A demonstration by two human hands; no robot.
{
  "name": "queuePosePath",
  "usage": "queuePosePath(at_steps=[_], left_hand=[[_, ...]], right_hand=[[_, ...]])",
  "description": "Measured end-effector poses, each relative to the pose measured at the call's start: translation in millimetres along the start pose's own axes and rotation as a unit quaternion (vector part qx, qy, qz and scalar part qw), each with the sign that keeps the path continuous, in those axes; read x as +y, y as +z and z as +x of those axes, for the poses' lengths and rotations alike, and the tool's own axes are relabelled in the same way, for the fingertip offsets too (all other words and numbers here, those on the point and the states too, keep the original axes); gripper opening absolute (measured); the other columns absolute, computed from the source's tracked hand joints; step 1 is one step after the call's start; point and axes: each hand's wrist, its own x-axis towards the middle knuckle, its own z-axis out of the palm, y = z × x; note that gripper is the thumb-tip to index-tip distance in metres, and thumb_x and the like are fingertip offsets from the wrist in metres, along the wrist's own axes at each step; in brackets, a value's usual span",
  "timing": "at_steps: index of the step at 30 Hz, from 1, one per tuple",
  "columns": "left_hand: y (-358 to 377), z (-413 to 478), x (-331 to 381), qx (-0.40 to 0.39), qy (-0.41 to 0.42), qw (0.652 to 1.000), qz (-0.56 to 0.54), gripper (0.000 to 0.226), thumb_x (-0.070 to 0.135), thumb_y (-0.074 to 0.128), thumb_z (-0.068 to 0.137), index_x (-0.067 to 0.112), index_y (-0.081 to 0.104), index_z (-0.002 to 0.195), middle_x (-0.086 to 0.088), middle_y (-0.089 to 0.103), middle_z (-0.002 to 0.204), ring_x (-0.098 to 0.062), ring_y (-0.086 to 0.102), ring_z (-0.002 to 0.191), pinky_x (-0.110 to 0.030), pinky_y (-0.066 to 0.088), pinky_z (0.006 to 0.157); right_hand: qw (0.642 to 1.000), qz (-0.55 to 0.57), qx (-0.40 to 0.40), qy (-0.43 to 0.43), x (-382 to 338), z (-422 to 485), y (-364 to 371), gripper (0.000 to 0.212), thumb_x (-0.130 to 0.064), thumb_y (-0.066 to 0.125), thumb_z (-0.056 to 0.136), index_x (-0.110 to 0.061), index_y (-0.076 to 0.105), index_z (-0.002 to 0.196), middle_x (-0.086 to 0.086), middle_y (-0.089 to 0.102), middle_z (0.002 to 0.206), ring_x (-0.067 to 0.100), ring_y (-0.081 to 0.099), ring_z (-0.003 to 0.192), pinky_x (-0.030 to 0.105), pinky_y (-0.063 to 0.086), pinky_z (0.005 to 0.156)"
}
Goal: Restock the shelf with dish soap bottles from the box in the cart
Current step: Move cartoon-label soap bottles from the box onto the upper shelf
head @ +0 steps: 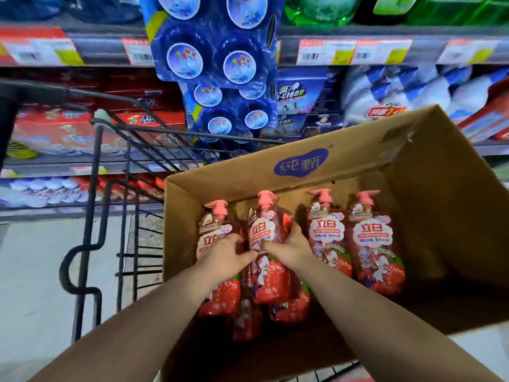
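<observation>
An open cardboard box [429,188] sits in a black wire cart [110,172]. Inside it are several red dish soap bottles with pink pump tops and strawberry labels. My right hand [289,244] wraps around the right side of the middle bottle [268,232], which is raised above the others. My left hand [225,252] is pressed against that bottle's left side, lying over the leftmost bottle [212,230]. Two more bottles [327,232] [374,238] stand at the right of the box. Other bottles lie lower, partly hidden under my arms.
Store shelves [385,48] with price tags run across the back. Blue packs of toilet cleaner [214,56] hang in front of them, just beyond the cart. Red boxed goods [68,128] fill the left shelves, white and blue packs the right. Pale floor [27,271] lies left of the cart.
</observation>
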Motion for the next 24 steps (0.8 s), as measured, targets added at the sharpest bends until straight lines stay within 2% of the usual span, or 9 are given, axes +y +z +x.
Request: queuePosePath(at_steps=[3, 5, 7, 10, 12, 14, 18, 21, 24], left_hand=[[-3, -7, 6, -0.039, -0.010, 0.997, -0.067, 0.073, 0.055, 0.063, 0.080, 0.016, 0.044, 0.138, -0.005, 0.053, 0.137, -0.021, 0.052, 0.123, -0.025, 0.039, 0.091], [-6, -14, 10, -0.082, -0.018, 0.986, -0.141, 0.076, 0.055, 0.065, 0.078, 0.019, 0.041, 0.141, -0.002, 0.051, 0.139, -0.020, 0.051, 0.124, -0.024, 0.040, 0.094], [-11, -25, 17, -0.122, -0.030, 0.957, -0.261, 0.072, 0.051, 0.066, 0.080, 0.023, 0.039, 0.141, 0.000, 0.053, 0.137, -0.019, 0.053, 0.122, -0.031, 0.043, 0.101], [-18, -38, 28, -0.145, -0.042, 0.902, -0.404, 0.067, 0.043, 0.067, 0.082, 0.032, 0.033, 0.138, 0.005, 0.059, 0.122, -0.015, 0.059, 0.108, -0.035, 0.050, 0.090], [-26, -47, 35, -0.113, -0.016, 0.903, -0.414, 0.061, 0.040, 0.068, 0.082, 0.032, 0.034, 0.132, 0.007, 0.060, 0.114, -0.014, 0.060, 0.103, -0.036, 0.052, 0.088], [-37, -55, 40, -0.094, 0.016, 0.910, -0.403, 0.056, 0.034, 0.068, 0.083, 0.033, 0.032, 0.126, 0.003, 0.059, 0.114, -0.018, 0.061, 0.105, -0.035, 0.053, 0.090], [-62, -76, 46, -0.050, 0.082, 0.913, -0.398, 0.040, 0.016, 0.066, 0.086, 0.026, 0.041, 0.116, 0.010, 0.060, 0.094, -0.002, 0.060, 0.080, -0.007, 0.050, 0.057], [-79, -92, 43, -0.015, 0.109, 0.910, -0.399, 0.052, 0.018, 0.069, 0.083, 0.019, 0.040, 0.126, 0.009, 0.062, 0.101, -0.003, 0.062, 0.086, -0.010, 0.050, 0.062], [-101, -110, 38, 0.011, 0.143, 0.903, -0.405, 0.061, 0.029, 0.079, 0.073, 0.018, 0.044, 0.122, 0.005, 0.066, 0.104, -0.008, 0.065, 0.090, -0.019, 0.054, 0.076]], right_hand=[[0.997, 0.075, 0.009, -0.034, 5, -8, -11, 0.104, -0.043, 0.086, 0.049, -0.020, 0.040, 0.139, 0.000, 0.063, 0.124, 0.020, 0.062, 0.110, 0.040, 0.050, 0.098], [0.991, 0.120, 0.004, -0.055, 0, -17, -20, 0.083, -0.037, 0.087, 0.056, -0.023, 0.047, 0.127, -0.002, 0.066, 0.117, 0.017, 0.064, 0.104, 0.039, 0.052, 0.094], [0.981, 0.177, -0.014, -0.076, -8, -29, -29, 0.073, -0.028, 0.085, 0.065, -0.020, 0.048, 0.126, 0.000, 0.067, 0.116, 0.019, 0.066, 0.101, 0.040, 0.054, 0.091], [0.965, 0.235, -0.042, -0.111, -20, -43, -37, 0.072, -0.023, 0.084, 0.069, -0.019, 0.047, 0.131, 0.003, 0.068, 0.115, 0.019, 0.069, 0.098, 0.039, 0.057, 0.085], [0.957, 0.252, -0.051, -0.133, -30, -55, -41, 0.071, -0.022, 0.082, 0.071, -0.020, 0.045, 0.131, 0.000, 0.067, 0.114, 0.016, 0.068, 0.097, 0.033, 0.057, 0.079], [0.951, 0.268, -0.067, -0.136, -41, -65, -44, 0.079, -0.024, 0.082, 0.070, -0.019, 0.039, 0.137, 0.000, 0.064, 0.117, 0.018, 0.067, 0.098, 0.035, 0.056, 0.082], [0.939, 0.285, -0.086, -0.170, -61, -92, -49, 0.073, -0.019, 0.075, 0.079, -0.018, 0.034, 0.139, 0.002, 0.062, 0.119, 0.017, 0.065, 0.099, 0.030, 0.054, 0.077], [0.935, 0.268, -0.092, -0.213, -80, -113, -48, 0.079, -0.026, 0.081, 0.072, -0.020, 0.035, 0.137, 0.002, 0.064, 0.119, 0.020, 0.065, 0.103, 0.040, 0.054, 0.090], [0.931, 0.256, -0.068, -0.251, -103, -137, -41, 0.102, -0.043, 0.083, 0.048, -0.022, 0.037, 0.136, 0.002, 0.064, 0.122, 0.022, 0.065, 0.107, 0.047, 0.050, 0.098]])
